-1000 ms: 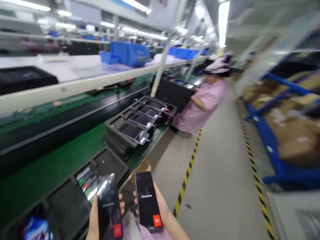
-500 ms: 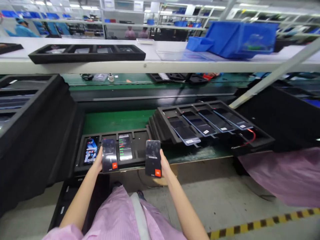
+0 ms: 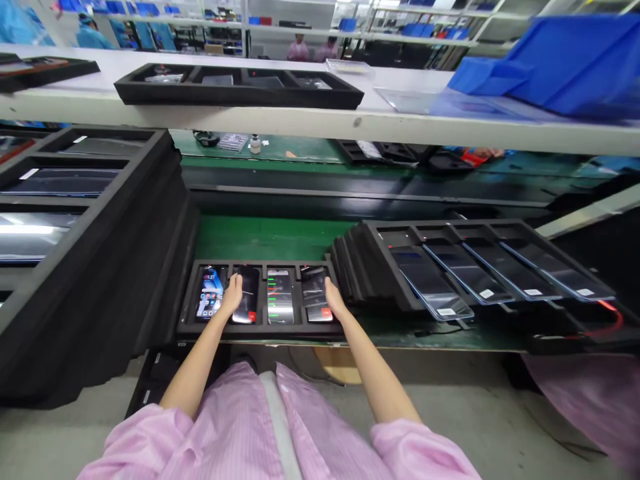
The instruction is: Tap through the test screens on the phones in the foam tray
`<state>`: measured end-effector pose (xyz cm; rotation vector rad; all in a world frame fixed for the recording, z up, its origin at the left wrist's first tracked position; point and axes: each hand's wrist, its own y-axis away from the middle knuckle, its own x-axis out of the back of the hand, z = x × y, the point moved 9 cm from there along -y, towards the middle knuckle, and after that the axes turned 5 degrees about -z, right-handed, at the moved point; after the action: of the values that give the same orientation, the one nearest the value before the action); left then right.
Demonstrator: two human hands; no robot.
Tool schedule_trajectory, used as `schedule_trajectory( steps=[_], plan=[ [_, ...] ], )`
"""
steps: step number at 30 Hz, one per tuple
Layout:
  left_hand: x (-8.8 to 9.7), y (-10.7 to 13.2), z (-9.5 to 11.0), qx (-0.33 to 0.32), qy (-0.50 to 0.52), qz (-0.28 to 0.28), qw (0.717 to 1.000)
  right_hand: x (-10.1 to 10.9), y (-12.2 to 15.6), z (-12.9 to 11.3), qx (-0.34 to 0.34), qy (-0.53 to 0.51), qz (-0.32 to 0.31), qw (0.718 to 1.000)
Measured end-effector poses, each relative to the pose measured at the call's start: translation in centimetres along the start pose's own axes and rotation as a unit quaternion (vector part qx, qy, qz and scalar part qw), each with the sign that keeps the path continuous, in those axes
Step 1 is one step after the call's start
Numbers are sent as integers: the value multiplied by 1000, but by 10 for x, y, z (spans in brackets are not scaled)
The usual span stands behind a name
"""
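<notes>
My left hand (image 3: 231,297) grips the left edge of a dark smartphone (image 3: 247,293) with an orange-red square at its lower corner. That phone lies in or just above the second slot of a black foam tray (image 3: 260,329). At the tray's right end, my right hand (image 3: 335,297) is closed on the side of another smartphone (image 3: 315,292), also marked with an orange-red square. Between them lies a phone showing coloured bars (image 3: 281,300). In the leftmost slot a phone with a lit home screen (image 3: 209,293) sits beside my left hand.
A tall stack of black foam trays (image 3: 160,267) stands at left, with phones on top. To the right, another tray stack (image 3: 357,273) carries several phones, some overhanging its front edge. A white shelf (image 3: 300,121) crosses above, bearing a foam tray (image 3: 240,97) and blue bins (image 3: 565,67).
Both phones have moved from in front of the tray into its second and rightmost slots, still gripped by my hands. The camera view has shifted.
</notes>
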<state>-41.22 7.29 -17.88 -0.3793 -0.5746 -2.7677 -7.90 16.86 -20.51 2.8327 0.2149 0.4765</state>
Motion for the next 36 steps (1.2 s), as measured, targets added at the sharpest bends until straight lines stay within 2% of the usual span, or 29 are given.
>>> schedule_trajectory(
  steps=[3, 6, 8, 14, 19, 24, 28, 31, 34, 36],
  plan=[
    [-3, 16, -1, -19, -27, -28, 999, 7, 16, 18, 2, 41, 0, 999],
    [-12, 33, 2, -85, -97, -92, 987, 9, 36, 34, 9, 57, -22, 998],
    [-17, 41, 2, -120, -144, -114, 976, 10, 46, 41, 9, 59, -39, 997],
    [-21, 44, -1, -86, -228, -99, 965, 11, 54, 41, 22, 45, -65, 997],
    [-23, 48, 1, -56, -279, -81, 955, 13, 57, 34, 48, 65, -56, 995],
    [-17, 52, 12, -90, -324, -96, 937, 12, 62, 28, 76, 64, -23, 995],
    [-16, 54, 20, -80, -412, -111, 901, 11, 61, 25, 67, 49, 24, 996],
    [-14, 55, 24, -81, -423, -118, 895, 9, 59, 20, 65, 70, 39, 995],
    [2, 59, 25, -108, -410, -87, 901, 6, 61, 14, 72, 110, 48, 990],
    [23, 65, 26, -148, -397, -35, 905, 6, 69, 7, 89, 136, 70, 984]
  ],
)
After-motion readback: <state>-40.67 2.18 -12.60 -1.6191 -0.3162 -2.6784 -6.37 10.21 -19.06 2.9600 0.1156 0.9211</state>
